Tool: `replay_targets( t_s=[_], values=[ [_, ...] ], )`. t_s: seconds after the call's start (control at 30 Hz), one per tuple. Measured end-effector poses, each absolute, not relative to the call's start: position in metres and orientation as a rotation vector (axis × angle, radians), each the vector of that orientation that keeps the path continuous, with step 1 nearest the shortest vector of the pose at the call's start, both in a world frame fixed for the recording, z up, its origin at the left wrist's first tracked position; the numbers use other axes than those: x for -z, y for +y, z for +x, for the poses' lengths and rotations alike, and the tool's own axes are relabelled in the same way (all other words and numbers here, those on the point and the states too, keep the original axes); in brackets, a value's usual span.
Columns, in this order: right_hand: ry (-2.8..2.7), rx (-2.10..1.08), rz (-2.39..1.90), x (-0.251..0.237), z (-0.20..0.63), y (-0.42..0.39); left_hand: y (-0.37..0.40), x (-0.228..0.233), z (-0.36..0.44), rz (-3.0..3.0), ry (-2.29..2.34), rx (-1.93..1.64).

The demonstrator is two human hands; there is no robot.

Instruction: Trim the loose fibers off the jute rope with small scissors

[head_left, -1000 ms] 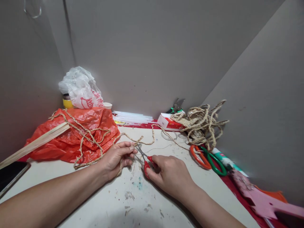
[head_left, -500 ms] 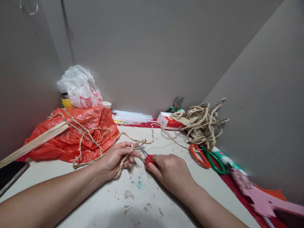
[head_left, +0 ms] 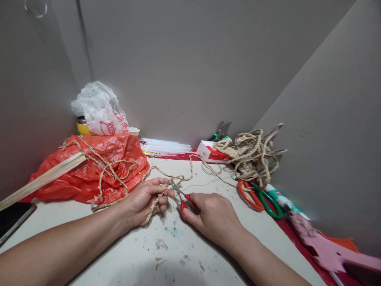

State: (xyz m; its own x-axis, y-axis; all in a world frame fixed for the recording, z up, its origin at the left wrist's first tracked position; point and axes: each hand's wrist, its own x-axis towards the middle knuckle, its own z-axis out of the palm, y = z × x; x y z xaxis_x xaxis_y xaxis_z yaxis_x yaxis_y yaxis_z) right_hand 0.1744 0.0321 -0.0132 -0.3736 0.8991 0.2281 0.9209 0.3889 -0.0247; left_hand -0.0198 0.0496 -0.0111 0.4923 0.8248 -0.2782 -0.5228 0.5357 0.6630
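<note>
A braided straw rope (head_left: pixel 154 205) is pinched in my left hand (head_left: pixel 150 198), its lower part hanging below the fingers. From there the rope runs back over the table and to a red plastic bag on the left. In my right hand (head_left: pixel 208 210) is a small pair of scissors (head_left: pixel 182 198) with red handles. The blades are spread and their tips lie against the rope, right by my left fingertips. Whether they bite into the rope I cannot tell.
The red plastic bag (head_left: pixel 68 178) has flat straw strips (head_left: pixel 44 180) on it. A coiled rope bundle (head_left: pixel 253 151), orange-and-green-handled scissors (head_left: pixel 270 204) and a pink glue gun (head_left: pixel 330 246) line the right side. Glue sticks (head_left: pixel 165 146) and a small box (head_left: pixel 212 153) sit behind. A phone (head_left: pixel 13 220) lies left.
The red scissors have opened: their handles and blades are spread wider than before. My left hand and the rope stay almost in place.
</note>
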Motion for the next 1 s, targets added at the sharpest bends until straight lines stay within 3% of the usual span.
replay_targets(
  t_s=[0.67, 1.0],
  values=[
    [-2.395, -0.026, -1.574, 0.014, 0.177, 0.032, 0.050, 0.013, -0.020, 0.639, 0.788, -0.972],
    [-2.398, 0.165, -1.627, 0.007, 0.170, 0.025, 0.046, 0.014, -0.013, 0.848, 0.958, -1.029]
  ],
)
